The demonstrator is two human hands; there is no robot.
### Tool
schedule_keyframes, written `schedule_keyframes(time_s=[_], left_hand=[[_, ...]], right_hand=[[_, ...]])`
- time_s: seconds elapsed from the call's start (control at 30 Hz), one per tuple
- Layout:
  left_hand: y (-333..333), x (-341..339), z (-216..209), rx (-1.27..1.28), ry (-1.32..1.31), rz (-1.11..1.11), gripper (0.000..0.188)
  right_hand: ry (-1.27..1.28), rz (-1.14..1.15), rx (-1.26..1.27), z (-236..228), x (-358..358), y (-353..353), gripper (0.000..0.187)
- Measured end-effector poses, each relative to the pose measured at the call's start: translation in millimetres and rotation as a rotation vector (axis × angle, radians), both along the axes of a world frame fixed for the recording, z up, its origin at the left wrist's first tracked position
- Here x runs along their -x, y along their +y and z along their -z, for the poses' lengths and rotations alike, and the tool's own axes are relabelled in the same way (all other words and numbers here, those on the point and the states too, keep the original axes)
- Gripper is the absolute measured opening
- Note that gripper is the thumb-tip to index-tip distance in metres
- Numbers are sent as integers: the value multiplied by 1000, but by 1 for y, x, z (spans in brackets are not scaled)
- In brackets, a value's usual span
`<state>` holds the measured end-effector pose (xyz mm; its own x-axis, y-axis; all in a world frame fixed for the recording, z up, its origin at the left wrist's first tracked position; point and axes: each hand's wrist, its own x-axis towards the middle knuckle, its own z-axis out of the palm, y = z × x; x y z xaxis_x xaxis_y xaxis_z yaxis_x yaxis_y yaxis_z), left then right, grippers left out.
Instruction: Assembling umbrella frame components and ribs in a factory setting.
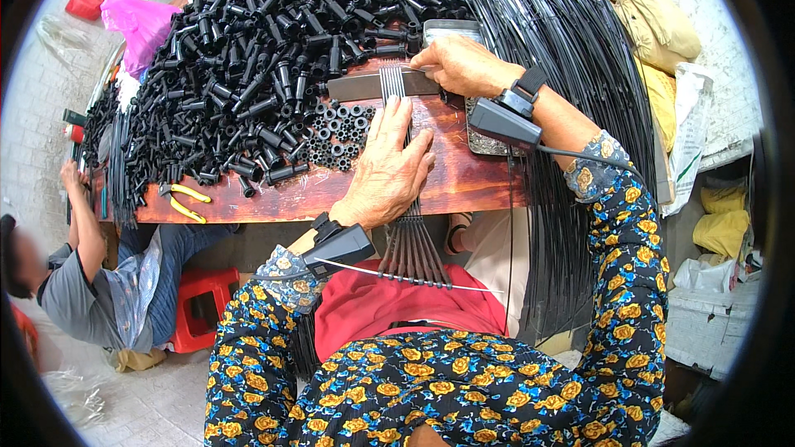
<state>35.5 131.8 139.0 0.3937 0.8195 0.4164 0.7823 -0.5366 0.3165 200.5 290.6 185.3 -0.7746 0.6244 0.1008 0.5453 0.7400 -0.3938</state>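
My left hand (385,157) lies flat, fingers stretched forward, on a row of thin dark strips (391,83). The strips run side by side across a grey metal bar (352,88) on the table. Below the hand their near ends (414,257) fan out over my lap, strung on a thin pale rod (352,268). My right hand (468,66) is closed at the right side of the strips' far ends, by the bar. What its fingertips hold, if anything, is too small to make out.
Black tubular plastic pieces (248,58) heap over the reddish wooden table (331,194). Small black rings (335,136) lie beside the bar; yellow-handled pliers (189,203) rest near the front edge. Long black rods (571,99) hang off the right side. Another person (91,281) sits at left.
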Motion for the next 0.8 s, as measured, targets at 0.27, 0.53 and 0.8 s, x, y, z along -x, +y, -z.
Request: schedule_keyframes(time_s=[0.27,0.53,0.8], left_hand=[[1,0,2,-2,-8,13,33],[0,1,1,8,-16,18,32],[-1,0,1,4,-3,20,33]], right_hand=[[5,17,38,-1,2,-1,30],[-6,12,-117,3,-1,5,38],[35,25,-119,9,-3,17,29]])
